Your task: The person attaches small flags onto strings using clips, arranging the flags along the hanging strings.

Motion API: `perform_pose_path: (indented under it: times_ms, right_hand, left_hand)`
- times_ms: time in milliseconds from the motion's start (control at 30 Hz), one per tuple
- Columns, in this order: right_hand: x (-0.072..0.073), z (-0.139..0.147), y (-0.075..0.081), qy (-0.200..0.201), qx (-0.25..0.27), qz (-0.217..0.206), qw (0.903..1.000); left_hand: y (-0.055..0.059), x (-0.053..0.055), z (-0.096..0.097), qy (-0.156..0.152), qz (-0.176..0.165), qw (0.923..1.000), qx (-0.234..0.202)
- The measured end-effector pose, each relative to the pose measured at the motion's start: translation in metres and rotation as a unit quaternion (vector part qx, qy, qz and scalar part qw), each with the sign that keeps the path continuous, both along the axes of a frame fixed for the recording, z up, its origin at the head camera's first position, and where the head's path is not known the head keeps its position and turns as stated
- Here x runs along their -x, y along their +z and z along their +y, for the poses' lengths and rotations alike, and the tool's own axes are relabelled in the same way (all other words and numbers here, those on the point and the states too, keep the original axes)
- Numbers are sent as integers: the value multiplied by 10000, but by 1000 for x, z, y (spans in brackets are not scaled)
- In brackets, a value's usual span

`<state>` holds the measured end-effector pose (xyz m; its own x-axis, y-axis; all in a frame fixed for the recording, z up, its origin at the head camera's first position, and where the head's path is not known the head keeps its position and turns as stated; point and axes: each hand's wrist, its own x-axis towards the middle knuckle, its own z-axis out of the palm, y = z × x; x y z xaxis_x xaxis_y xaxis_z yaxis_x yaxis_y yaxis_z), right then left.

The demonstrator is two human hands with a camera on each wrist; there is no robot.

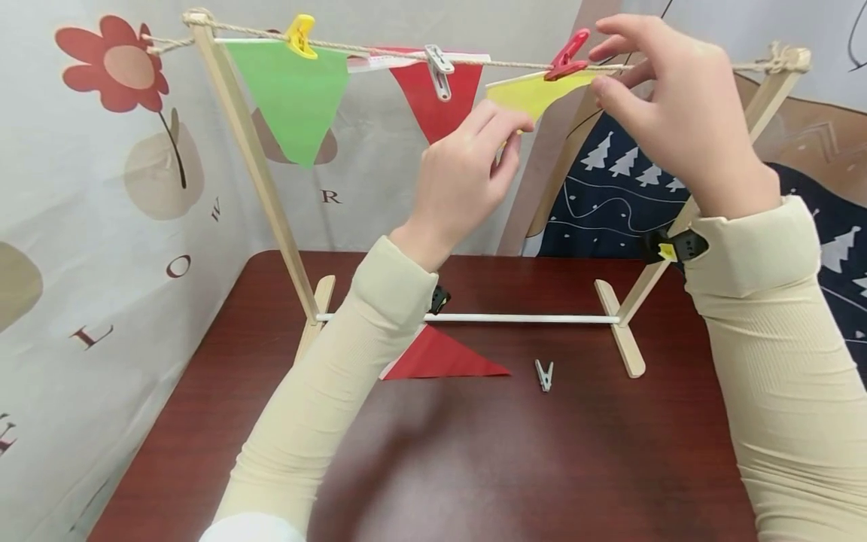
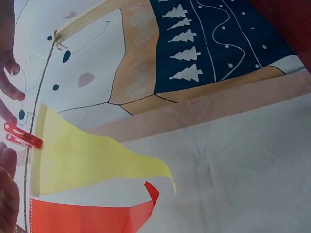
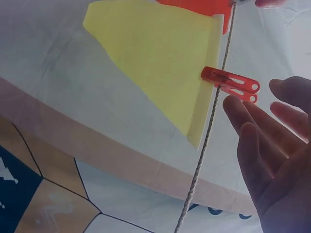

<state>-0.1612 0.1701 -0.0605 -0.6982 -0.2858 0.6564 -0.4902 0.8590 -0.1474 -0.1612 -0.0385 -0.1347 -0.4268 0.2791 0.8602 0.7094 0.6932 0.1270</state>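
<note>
A yellow pennant (image 2: 92, 155) hangs from the rope by a red clothespin (image 3: 231, 83). My right hand (image 1: 684, 113) is just beside that clothespin, its fingers spread and apart from it in the right wrist view. My left hand (image 1: 463, 169) is raised in front of the yellow pennant, loosely bent and covering part of it in the head view. The left wrist view shows these fingers (image 2: 7, 189) off the cloth. Left of it, a grey clothespin (image 1: 439, 73) holds a red pennant (image 1: 433, 98), and a yellow clothespin (image 1: 300, 36) holds a green pennant (image 1: 291, 98).
The rope (image 1: 515, 65) runs between two wooden posts (image 1: 254, 165), joined low down by a white rod (image 1: 521, 318). On the dark table (image 1: 542, 467) lie another red pennant (image 1: 447, 357), partly behind my left sleeve, and a grey clothespin (image 1: 545, 376). Printed cloth (image 1: 406, 203) hangs behind.
</note>
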Motion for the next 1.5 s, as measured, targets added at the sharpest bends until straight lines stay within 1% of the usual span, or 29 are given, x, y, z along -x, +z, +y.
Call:
perform_pose_path:
  times_ms: [100,200,367,500,633,767,900,1000,1100,1333,1500]
  right_hand:
    - [-4,1,-4,43,166,33,9998]
    - [-6,2,-9,77,412,94,9991]
    - [-8,5,-20,136,795,374,9960]
    - [-10,8,-30,160,908,562,9942]
    - [-10,9,-36,287,1024,612,9924]
    - [-11,11,-42,437,1238,609,9895]
    - [-14,14,-48,389,1624,439,9850]
    - [-18,16,-54,350,1967,297,9794]
    - [-22,16,-61,368,2240,226,9736]
    - [-33,12,-74,337,2707,-22,9621]
    - [-34,14,-89,250,2917,-204,9560]
  left_hand:
    - [-5,-5,-3,-56,83,9999,7]
    - [-9,-9,-7,-112,195,9997,-128]
    - [-13,-16,-12,-176,354,9986,-357]
    - [-16,-21,-14,-238,455,9973,-527]
    - [-20,-24,-18,-194,658,9945,-790]
    - [-24,-27,-21,-113,731,9932,-899]
    - [-30,-30,-25,-190,675,9929,-958]
    - [-36,-33,-29,-223,585,9927,-1030]
    - [-42,-33,-31,-190,480,9923,-1126]
    - [-53,-35,-39,-128,262,9909,-1316]
    - [-60,-38,-47,-93,125,9890,-1470]
